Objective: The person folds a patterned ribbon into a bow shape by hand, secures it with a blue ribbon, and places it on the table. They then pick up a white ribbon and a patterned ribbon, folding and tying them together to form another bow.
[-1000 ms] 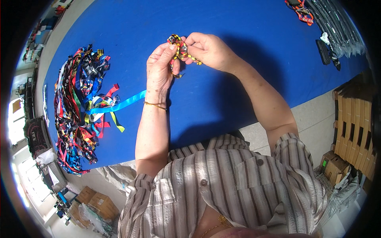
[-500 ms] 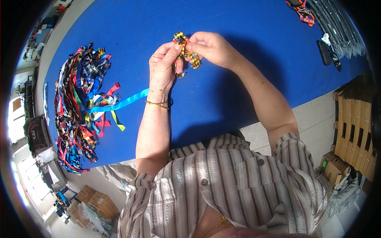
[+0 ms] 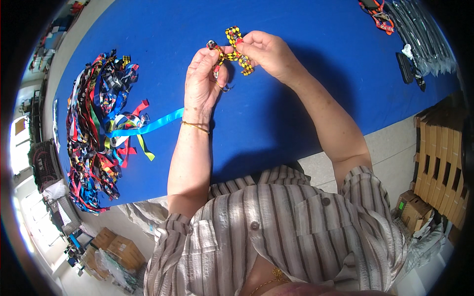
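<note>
A patterned ribbon (image 3: 228, 56), yellow and black checks with bits of red, is stretched in loose loops between my two hands above the blue table (image 3: 296, 123). My left hand (image 3: 200, 79) pinches one part of it between thumb and fingers, with a thin end hanging below. Thumb and fingertips of my right hand (image 3: 271, 54) grip another part; one loop stands up above them and another hangs beneath. A large heap of mixed coloured ribbons (image 3: 91, 128) lies to the left. From it a bright blue ribbon (image 3: 158, 123) runs to my left wrist, where it passes out of sight.
At the far right lie a row of shiny plastic-wrapped packs (image 3: 419, 39), an orange strap (image 3: 384, 22) and a black case (image 3: 404, 67). Stacked cardboard (image 3: 439, 167) stands beyond the right table edge. Cardboard boxes (image 3: 123, 251) sit on the floor at lower left.
My hands have drawn slightly apart, and the bunched checked ribbon has spread out between them. My right hand has moved a little up and to the right.
</note>
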A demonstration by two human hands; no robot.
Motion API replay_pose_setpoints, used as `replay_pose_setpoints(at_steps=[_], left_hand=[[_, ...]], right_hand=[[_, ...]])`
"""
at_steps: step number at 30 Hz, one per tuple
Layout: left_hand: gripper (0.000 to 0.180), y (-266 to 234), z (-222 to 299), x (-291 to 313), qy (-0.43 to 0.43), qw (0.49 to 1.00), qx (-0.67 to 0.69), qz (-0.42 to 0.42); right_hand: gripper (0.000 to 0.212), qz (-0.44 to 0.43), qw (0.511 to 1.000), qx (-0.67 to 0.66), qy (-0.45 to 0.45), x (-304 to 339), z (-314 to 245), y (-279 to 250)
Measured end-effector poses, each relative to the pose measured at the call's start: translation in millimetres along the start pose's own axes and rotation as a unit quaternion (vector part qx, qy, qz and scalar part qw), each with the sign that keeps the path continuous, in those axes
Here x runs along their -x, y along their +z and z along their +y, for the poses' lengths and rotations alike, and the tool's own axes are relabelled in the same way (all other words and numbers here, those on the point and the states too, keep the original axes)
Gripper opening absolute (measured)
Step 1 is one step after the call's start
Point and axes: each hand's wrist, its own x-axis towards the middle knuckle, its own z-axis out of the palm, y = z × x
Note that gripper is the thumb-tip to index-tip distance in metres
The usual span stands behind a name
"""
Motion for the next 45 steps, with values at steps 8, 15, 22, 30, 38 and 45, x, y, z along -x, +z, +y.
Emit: replay_pose_setpoints(at_steps=[8, 15, 22, 30, 38, 45], left_hand=[[0.017, 1.8, 2.4, -0.1, -0.028, 0.998, 0.008, -0.047], [0.017, 1.6, 2.6, 0.6, -0.037, 0.999, -0.009, -0.026], [0.020, 3.4, 2.9, 0.9, -0.035, 0.999, 0.012, -0.018], [0.018, 3.5, 2.1, 0.5, -0.039, 0.999, 0.008, -0.032], [0.018, 4.8, 2.1, -1.1, -0.036, 0.999, 0.014, -0.013], [0.018, 1.5, 1.4, -0.6, -0.038, 0.998, 0.044, -0.016]], right_hand=[[0.021, -0.016, 0.999, 0.010, 0.025, 0.3, -0.4, 0.8], [0.021, -0.004, 1.000, -0.009, 0.011, 2.1, 1.1, 4.5], [0.018, -0.038, 0.999, -0.034, -0.011, 2.8, 2.6, 9.0], [0.019, -0.038, 0.999, -0.020, -0.027, 1.3, 7.0, 7.9], [0.019, -0.028, 0.999, -0.011, -0.026, 2.6, 1.3, 6.5], [0.019, -0.043, 0.995, 0.051, -0.075, 3.2, 9.4, 5.5]])
